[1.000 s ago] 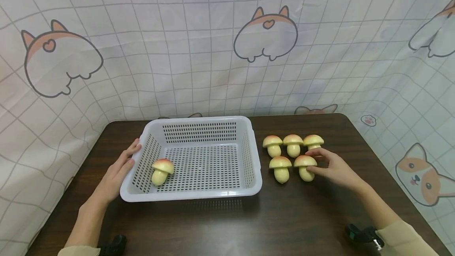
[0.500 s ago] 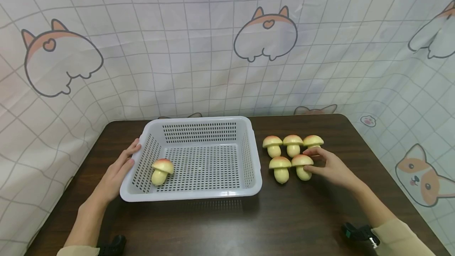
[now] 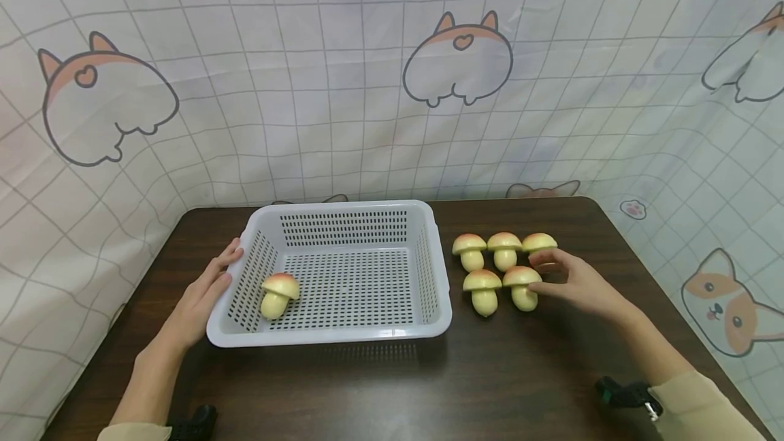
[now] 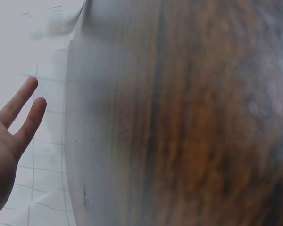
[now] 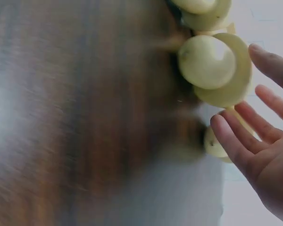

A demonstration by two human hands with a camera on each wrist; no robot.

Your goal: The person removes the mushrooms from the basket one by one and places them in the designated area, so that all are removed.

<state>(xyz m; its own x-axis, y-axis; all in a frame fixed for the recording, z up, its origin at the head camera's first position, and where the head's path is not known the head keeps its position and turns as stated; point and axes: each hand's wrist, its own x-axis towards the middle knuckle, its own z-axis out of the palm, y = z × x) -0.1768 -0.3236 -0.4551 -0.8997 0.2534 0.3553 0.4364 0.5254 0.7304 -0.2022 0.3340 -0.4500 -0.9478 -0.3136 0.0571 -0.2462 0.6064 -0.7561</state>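
In the head view, my left hand (image 3: 199, 301) rests with extended fingers against the left side of a white plastic basket (image 3: 331, 340). One toy mushroom (image 3: 280, 297) with a reddish-yellow cap leans inside the basket at left. My right hand (image 3: 578, 288) is beside the front right toy mushroom (image 3: 522, 288), its fingers spread. In the right wrist view the fingers are apart from one another near that mushroom (image 5: 207, 61), not wrapped round it. The left wrist view shows only part of my left hand (image 4: 4, 146), fingers straight; the basket is hard to make out there.
More toy mushrooms stand in two rows right of the basket: front left (image 3: 482, 292), back left (image 3: 469, 252), back middle (image 3: 505, 251) and back right (image 3: 539, 243), the last partly hidden by my hand. A dark wooden table (image 3: 392, 400) meets a patterned cloth (image 3: 367, 121) behind.
My right hand moved the front right mushroom slightly left toward its neighbour, then drew back a little to the right. The left hand and basket have stayed in place.
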